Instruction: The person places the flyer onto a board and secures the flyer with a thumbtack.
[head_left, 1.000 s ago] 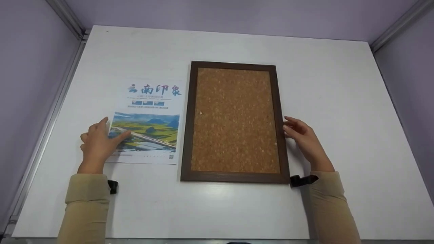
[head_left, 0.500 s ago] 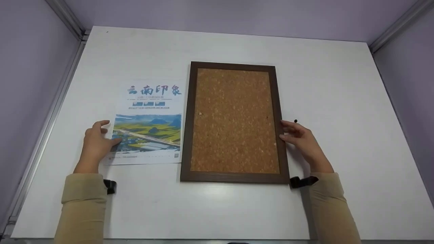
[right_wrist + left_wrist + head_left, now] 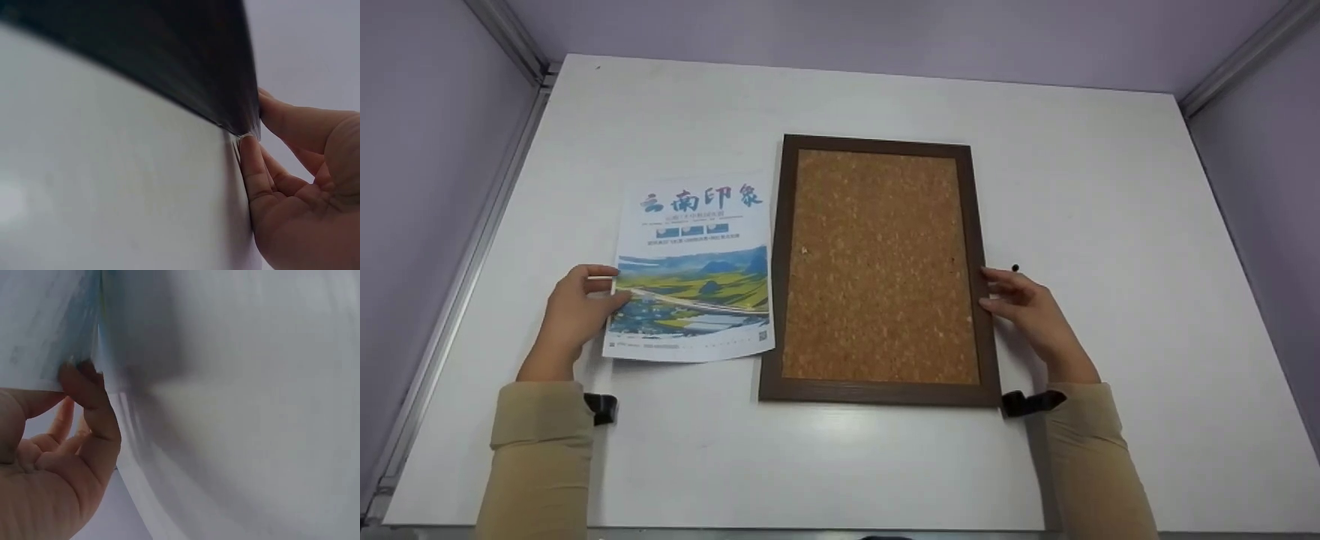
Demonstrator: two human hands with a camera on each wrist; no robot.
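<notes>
My left hand (image 3: 574,311) pinches the left edge of the poster (image 3: 695,268), thumb on top and fingers curled beneath, so that side of the sheet is raised a little off the table (image 3: 840,465); the left wrist view shows my fingers (image 3: 93,410) closed on the paper's edge from below. The poster, printed with coloured characters above a landscape photograph, lies left of the table's middle, its right edge just beside the cork board (image 3: 877,266) and its lower right corner slightly over the frame. My right hand (image 3: 1024,307) rests against the right side of the cork board's dark wooden frame, fingers loosely bent and fingertips touching the frame's outer edge; in the right wrist view the fingers (image 3: 253,169) press against that edge where it meets the table. The cork board lies flat near the table's centre, long sides running toward the far edge. A small black pin (image 3: 1015,268) sits on the table just beyond my right hand's fingertips, close to the frame.
</notes>
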